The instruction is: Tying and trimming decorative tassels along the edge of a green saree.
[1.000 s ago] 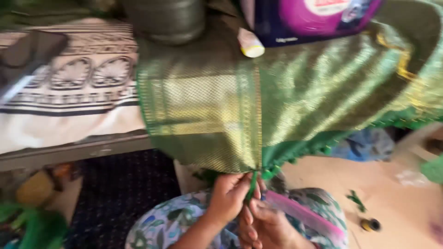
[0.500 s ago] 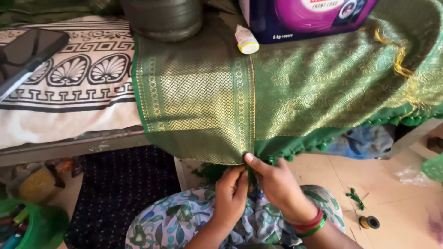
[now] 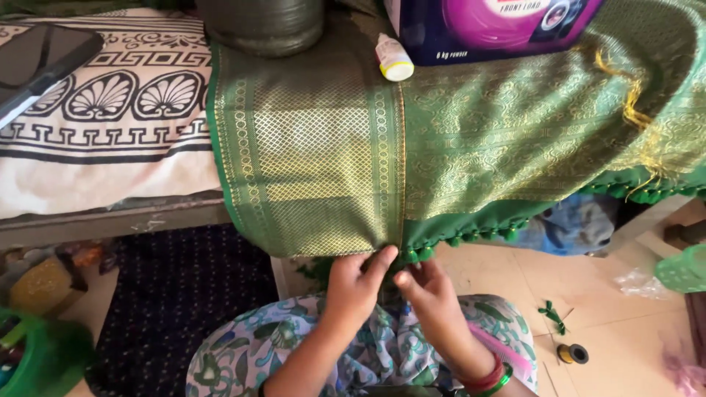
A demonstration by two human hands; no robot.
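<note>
Bed edge (image 3: 110,220): both hands now up at green cloth (image 3: 412,147) hem.

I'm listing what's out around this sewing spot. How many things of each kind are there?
Green and gold cloth: 1
Small white bottle: 1
Detergent box: 1
Thread spool: 1
Phone: 1
Hands: left, right: 2
Total: 7

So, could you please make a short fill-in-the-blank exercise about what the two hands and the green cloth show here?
1. Both hands, the left hand and the right hand, work at the lower edge of the ____ cloth.
2. The cloth's edge carries a row of small ____.
3. A small spool lies on the ____.

Missing words: green; tassels; floor
</note>
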